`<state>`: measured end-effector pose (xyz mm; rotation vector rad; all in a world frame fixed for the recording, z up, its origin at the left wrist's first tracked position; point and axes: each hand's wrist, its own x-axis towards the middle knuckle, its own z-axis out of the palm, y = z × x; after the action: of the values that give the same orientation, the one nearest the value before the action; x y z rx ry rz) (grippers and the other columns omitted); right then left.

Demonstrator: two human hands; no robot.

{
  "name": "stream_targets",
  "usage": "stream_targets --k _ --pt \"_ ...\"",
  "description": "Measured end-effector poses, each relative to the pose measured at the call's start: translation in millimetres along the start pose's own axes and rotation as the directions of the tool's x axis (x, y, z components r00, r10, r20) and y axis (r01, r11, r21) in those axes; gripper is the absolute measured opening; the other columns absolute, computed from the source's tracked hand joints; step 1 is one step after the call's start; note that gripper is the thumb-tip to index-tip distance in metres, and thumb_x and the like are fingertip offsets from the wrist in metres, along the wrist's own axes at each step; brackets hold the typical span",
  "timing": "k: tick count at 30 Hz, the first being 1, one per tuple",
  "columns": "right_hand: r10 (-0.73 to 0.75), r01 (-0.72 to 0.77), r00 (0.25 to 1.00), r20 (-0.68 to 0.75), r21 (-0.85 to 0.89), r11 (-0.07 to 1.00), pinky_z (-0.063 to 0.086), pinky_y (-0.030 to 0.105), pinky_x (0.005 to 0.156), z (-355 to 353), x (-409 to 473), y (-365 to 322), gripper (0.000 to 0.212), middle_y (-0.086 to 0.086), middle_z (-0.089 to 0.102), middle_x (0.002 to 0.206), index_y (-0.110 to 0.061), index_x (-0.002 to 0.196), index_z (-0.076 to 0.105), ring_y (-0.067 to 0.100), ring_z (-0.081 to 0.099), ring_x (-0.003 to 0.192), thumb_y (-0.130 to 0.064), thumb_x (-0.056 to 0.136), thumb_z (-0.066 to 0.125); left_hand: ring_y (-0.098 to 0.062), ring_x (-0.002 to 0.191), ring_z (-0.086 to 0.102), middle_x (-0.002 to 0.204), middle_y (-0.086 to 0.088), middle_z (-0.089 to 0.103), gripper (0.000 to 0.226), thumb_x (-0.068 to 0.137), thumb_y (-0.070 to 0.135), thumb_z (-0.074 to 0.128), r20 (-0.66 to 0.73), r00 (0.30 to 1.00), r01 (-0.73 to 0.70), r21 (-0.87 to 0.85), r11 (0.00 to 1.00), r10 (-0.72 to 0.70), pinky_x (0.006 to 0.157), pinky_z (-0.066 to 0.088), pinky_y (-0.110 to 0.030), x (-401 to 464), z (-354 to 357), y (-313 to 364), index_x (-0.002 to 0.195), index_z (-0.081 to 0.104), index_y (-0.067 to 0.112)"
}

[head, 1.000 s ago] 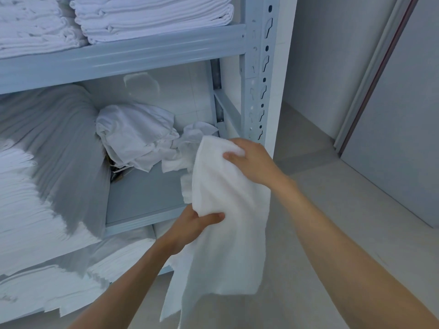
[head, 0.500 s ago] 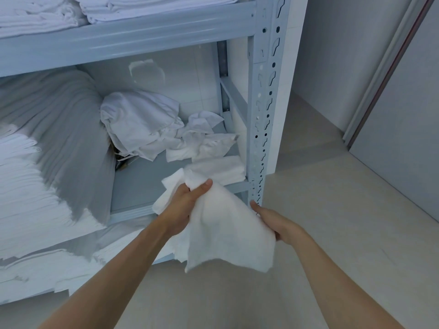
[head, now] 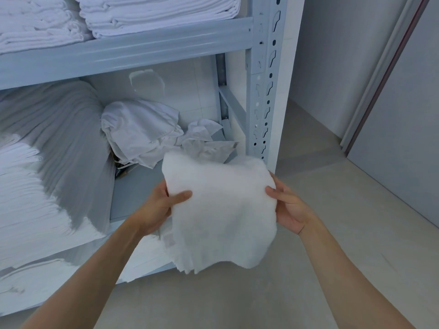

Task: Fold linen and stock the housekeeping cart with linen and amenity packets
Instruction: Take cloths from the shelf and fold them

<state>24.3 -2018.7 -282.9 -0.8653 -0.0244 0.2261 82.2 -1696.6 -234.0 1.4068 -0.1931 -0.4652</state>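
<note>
Towel (head: 223,210) is held up in front of the shelving unit (head: 263,74), doubled over so that a rounded fold forms its upper edge, running from ten o'clock to three o'clock. Its long axis hangs downward from that fold, and the loose, uneven layered edges point toward six o'clock, just above the pale floor (head: 332,210). The cloth is plain white with a soft, fluffy nap; no print or border can be made out, and its surface is slightly overexposed.

The left hand (head: 161,207) is clamped on the towel's nine o'clock edge, thumb laid across the front face and the fingers hidden behind. The right hand (head: 288,208) is closed on the three o'clock edge, thumb pressed on the front, palm turned toward the cloth and the fingers wrapped behind it. Both forearms are stretched forward and upward from the lower corners of the view, bare to the elbow.

Behind the towel, at twelve o'clock, a crumpled white sheet (head: 140,131) is lying on the middle shelf. Folded linen stacks (head: 156,13) are seen on the upper shelf at eleven o'clock, and a tall pile of folded linen (head: 31,186) is at nine o'clock.
</note>
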Motion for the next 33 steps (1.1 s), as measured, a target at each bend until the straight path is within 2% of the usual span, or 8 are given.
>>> stream_targets --k 4,8,11,16,23,25,28,33 --pt "0.044 -0.037 0.994 -0.097 0.075 0.997 0.058 0.036 0.082 -0.3 4.6 -5.2 0.068 0.014 0.067 0.127 -0.008 0.136 0.056 0.027 0.068 0.112 -0.027 0.075 0.080 -0.030 0.108 0.069 0.118 -0.010 0.072 0.048 0.080 0.020 0.076 -0.117 0.992 0.055 0.125 0.991 -0.040 0.087 0.059 -0.045 1.4 12.7 -12.2 0.124 0.059 0.011" --pt "0.259 -0.334 0.934 -0.246 -0.347 0.877 0.059 0.037 0.087 -17.6 2.6 3.7 0.069 0.011 0.070 0.124 -0.008 0.133 0.057 0.025 0.068 0.112 -0.031 0.074 0.084 -0.028 0.089 0.074 0.105 -0.013 0.073 0.053 0.076 0.020 0.083 -0.297 0.953 0.082 0.061 0.995 -0.060 0.064 0.060 -0.033 8.6 20.5 -12.6 0.121 0.057 0.010" --pt "0.231 -0.409 0.875 -0.425 -0.396 0.822 0.056 0.039 0.091 -29.3 -0.5 21.9 0.072 0.009 0.070 0.121 -0.010 0.144 0.043 0.027 0.069 0.107 -0.025 0.083 0.078 -0.024 0.078 0.073 0.105 -0.012 0.070 0.053 0.080 0.022 0.082 -0.449 0.875 0.249 0.099 0.964 -0.180 0.062 0.058 -0.032 11.6 15.0 -19.0 0.122 0.050 0.023" --pt "0.108 -0.285 0.895 -0.433 -0.369 0.885 0.057 0.030 0.072 -16.8 3.7 28.7 0.047 0.008 0.072 0.117 -0.026 0.125 0.064 0.018 0.072 0.087 -0.026 0.081 0.081 -0.022 0.083 0.070 0.105 -0.012 0.075 0.032 0.084 0.026 0.077 -0.387 0.851 0.360 -0.062 0.931 -0.355 0.067 0.057 -0.030 3.9 4.7 -22.9 0.107 0.074 0.004" --pt "0.046 -0.214 0.961 -0.272 -0.628 0.749 0.043 0.035 0.110 -9.6 9.6 20.1 0.054 -0.001 0.061 0.132 -0.033 0.118 0.066 0.017 0.057 0.123 -0.007 0.075 0.084 -0.032 0.105 0.068 0.118 -0.011 0.070 0.037 0.071 0.002 0.084 -0.178 0.919 0.387 0.243 0.890 -0.351 0.097 0.054 -0.044 -6.2 11.7 -16.9 0.106 0.078 0.014" --pt "0.036 -0.218 0.966 -0.255 -0.733 0.644 0.046 0.030 0.104 -5.1 12.2 19.6 0.063 -0.005 0.055 0.137 -0.034 0.125 0.060 0.014 0.054 0.123 -0.007 0.074 0.084 -0.026 0.107 0.063 0.123 -0.004 0.065 0.048 0.067 0.001 0.088 -0.199 0.937 0.346 0.426 0.836 -0.287 0.101 0.050 -0.037 -5.3 16.9 -18.5 0.109 0.076 0.019" --pt "0.024 -0.234 0.971 -0.238 -0.921 0.311 0.045 0.030 0.099 2.0 19.5 19.9 0.077 -0.003 0.045 0.135 -0.030 0.143 0.043 0.016 0.047 0.123 -0.012 0.078 0.080 -0.021 0.108 0.054 0.125 0.000 0.054 0.063 0.065 0.004 0.089 -0.215 0.959 0.284 0.696 0.660 -0.187 0.095 0.043 -0.028 -0.5 18.4 -25.9 0.121 0.069 0.025" --pt "-0.121 -0.156 0.983 -0.140 -0.979 -0.134 0.044 0.033 0.081 14.3 29.2 16.0 0.035 0.004 0.045 0.108 -0.025 0.119 0.062 0.025 0.047 0.111 -0.032 0.086 0.072 -0.027 0.107 0.058 0.106 -0.006 0.064 0.036 0.076 0.023 0.085 -0.260 0.966 0.234 0.859 0.455 -0.005 0.081 0.038 -0.028 7.4 8.5 -35.7 0.109 0.073 0.017"
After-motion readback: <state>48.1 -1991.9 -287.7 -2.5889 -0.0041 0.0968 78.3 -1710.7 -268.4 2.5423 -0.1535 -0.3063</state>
